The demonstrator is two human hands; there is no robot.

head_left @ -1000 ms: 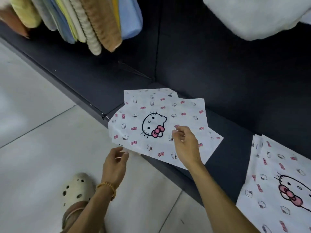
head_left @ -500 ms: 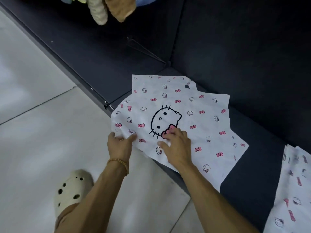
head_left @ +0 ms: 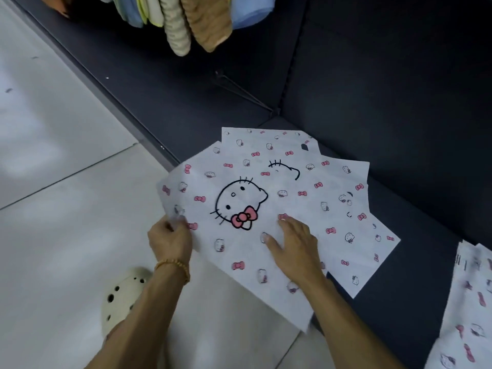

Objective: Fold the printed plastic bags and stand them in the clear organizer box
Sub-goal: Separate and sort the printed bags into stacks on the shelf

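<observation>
At about seven o'clock in the view, a cream perforated clog (head_left: 121, 298) sits on the pale grey tiled floor (head_left: 66, 203), just below the left forearm. The left hand (head_left: 170, 239), wearing an orange beaded bracelet (head_left: 175, 267) at the wrist, grips the near-left edge of the top white plastic bag printed with a large cat face and pink bows (head_left: 239, 206); its fingers (head_left: 178, 222) are curled round that edge, pinching it. This top bag overhangs the front edge of the dark navy upholstered sofa seat (head_left: 386, 129), its lower corner reaching out over the floor towards six o'clock.

At the centre, the right hand (head_left: 295, 249) lies flat on the same bag just to the four o'clock side of the printed bow, fingers straight and spread, pressing down and holding nothing. Beneath the top bag lies a fanned pile of matching printed bags (head_left: 343, 206), spreading towards one and three o'clock on the seat, with part of a second cat outline showing.

At twelve o'clock, a row of rolled towels in beige, tan, yellow and blue (head_left: 191, 20) hangs into the top of the view. At four o'clock, by the right edge, a separate stack of the same printed bags (head_left: 468, 302) lies on the seat, well apart from the fanned pile.
</observation>
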